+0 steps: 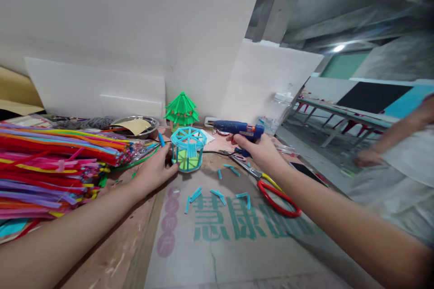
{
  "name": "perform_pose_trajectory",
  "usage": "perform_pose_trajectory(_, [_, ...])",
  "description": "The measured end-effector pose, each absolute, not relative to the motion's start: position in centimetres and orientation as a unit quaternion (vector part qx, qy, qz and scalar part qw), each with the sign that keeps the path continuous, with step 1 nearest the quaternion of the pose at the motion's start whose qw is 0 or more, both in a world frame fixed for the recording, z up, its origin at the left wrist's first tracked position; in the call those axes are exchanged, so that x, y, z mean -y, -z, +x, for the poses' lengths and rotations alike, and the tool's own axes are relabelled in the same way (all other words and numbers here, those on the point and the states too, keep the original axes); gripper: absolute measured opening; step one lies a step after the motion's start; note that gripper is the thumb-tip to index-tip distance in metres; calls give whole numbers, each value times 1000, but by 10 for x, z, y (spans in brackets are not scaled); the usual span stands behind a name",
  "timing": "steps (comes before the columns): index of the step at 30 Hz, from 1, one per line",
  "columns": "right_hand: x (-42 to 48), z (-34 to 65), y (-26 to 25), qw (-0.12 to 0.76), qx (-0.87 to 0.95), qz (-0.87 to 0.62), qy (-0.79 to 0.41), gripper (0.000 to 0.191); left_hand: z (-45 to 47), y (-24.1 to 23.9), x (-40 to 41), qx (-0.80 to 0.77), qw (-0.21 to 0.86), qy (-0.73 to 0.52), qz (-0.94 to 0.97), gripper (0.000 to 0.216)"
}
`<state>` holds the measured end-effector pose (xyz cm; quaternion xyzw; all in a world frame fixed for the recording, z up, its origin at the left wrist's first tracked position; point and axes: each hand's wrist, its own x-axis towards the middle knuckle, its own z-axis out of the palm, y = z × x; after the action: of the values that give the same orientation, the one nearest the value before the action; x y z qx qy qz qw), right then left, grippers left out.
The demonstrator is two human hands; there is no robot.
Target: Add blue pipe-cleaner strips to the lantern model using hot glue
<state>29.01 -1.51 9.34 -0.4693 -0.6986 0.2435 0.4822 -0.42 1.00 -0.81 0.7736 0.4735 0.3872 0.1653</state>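
A small light-blue pavilion model with a spoked top ring, thin posts and a green floor stands on the cardboard. My left hand grips its left side, thumb at the base; some fingertips are hidden behind it. In my right hand is a blue hot glue gun, its nozzle pointing left above and to the right of the model. Short blue pipe cleaner pieces lie scattered in front. Behind the model rises a finished-looking green-roofed pavilion.
Bundles of coloured pipe cleaners fill the left side. Red-and-yellow-handled scissors lie under my right forearm. A metal bowl and a clear pump bottle stand at the back, before white boards. Another person is at right.
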Motion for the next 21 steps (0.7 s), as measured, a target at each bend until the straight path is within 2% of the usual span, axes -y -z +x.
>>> perform_pose_trajectory(7, [-82,301,-87,412,675,-562,-241,25,-3,10,-11,-455,166,-408,774,40])
perform_pose_trajectory(14, [-125,289,-49,361,671,-596,-253,12,-4,14,-14,-458,163,-409,772,41])
perform_pose_trajectory(18, [-128,289,-37,341,670,-605,-262,17,-3,12,-13,-464,158,-399,775,40])
perform_pose_trajectory(21, [-123,303,-43,355,662,-621,-222,40,-3,10,-11,-467,152,-391,778,36])
